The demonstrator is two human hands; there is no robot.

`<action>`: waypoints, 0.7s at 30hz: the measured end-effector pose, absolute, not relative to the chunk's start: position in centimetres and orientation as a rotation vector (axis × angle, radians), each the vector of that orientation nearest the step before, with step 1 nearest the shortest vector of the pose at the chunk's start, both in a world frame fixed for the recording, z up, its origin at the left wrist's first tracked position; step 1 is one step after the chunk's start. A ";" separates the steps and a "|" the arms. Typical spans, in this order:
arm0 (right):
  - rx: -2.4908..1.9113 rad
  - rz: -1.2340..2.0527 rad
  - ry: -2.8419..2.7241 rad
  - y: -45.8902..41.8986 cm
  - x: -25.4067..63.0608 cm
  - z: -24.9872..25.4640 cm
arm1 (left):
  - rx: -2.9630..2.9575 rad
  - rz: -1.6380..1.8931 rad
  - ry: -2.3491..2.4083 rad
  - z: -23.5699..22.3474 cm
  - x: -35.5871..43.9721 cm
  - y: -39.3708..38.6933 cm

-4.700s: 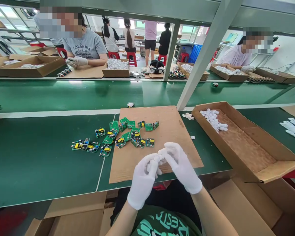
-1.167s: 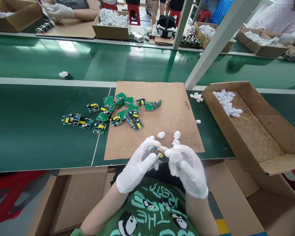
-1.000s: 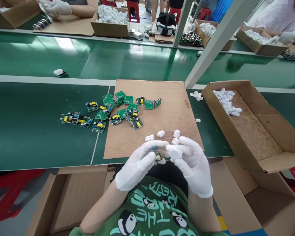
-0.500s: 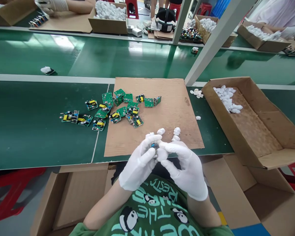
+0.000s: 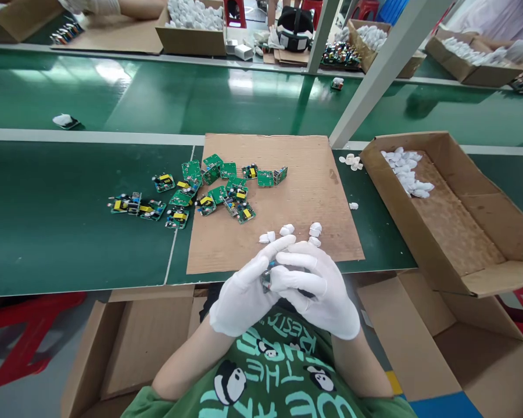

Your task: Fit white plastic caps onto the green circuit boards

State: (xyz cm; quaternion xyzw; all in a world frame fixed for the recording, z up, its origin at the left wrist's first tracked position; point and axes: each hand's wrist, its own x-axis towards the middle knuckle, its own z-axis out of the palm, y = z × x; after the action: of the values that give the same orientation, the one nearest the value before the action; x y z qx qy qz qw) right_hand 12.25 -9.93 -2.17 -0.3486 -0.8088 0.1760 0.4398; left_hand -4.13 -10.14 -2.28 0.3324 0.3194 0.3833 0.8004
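Both my hands wear white gloves and meet just below the near edge of a cardboard sheet [image 5: 296,186]. My left hand [image 5: 244,293] pinches a small circuit board [image 5: 267,280], mostly hidden. My right hand [image 5: 316,284] is closed over a white plastic piece pressed against that board; the piece itself is covered by the fingers. Three or so white plastic shells [image 5: 287,231] lie on the sheet right in front of my hands. A heap of green circuit boards [image 5: 209,188] spreads across the sheet's left side and onto the green bench.
An open cardboard box [image 5: 475,232] with several white shells [image 5: 407,171] stands at the right. Empty cartons [image 5: 131,342] sit under the bench. A green conveyor belt [image 5: 157,98] carries a white part [image 5: 63,121]. Other workers' gloved hands and boxes line the far side.
My hands have drawn together: the right hand has closed its white piece over the board in the left. The white part on the belt has drifted left.
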 end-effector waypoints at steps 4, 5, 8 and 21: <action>-0.897 0.438 -2.034 -10.3 13.2 -1.9 | 0.872 0.846 0.769 -2.6 -5.0 -9.8; -0.914 0.411 -2.055 -10.3 13.4 -1.7 | 0.925 0.814 0.794 -2.5 -5.2 -9.7; -0.901 0.348 -2.151 -10.4 13.6 -1.0 | 0.970 0.619 0.813 -1.9 -5.5 -9.7; -0.635 0.520 -1.979 -10.3 13.2 -2.2 | 0.903 0.535 0.626 -1.0 -4.6 -10.1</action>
State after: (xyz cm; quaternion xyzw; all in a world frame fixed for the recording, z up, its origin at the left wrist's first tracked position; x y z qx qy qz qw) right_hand 13.18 -10.33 -2.20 -0.2600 -0.8108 0.2131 0.4791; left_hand -4.60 -10.13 -1.05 0.4241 0.2939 0.2512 0.8189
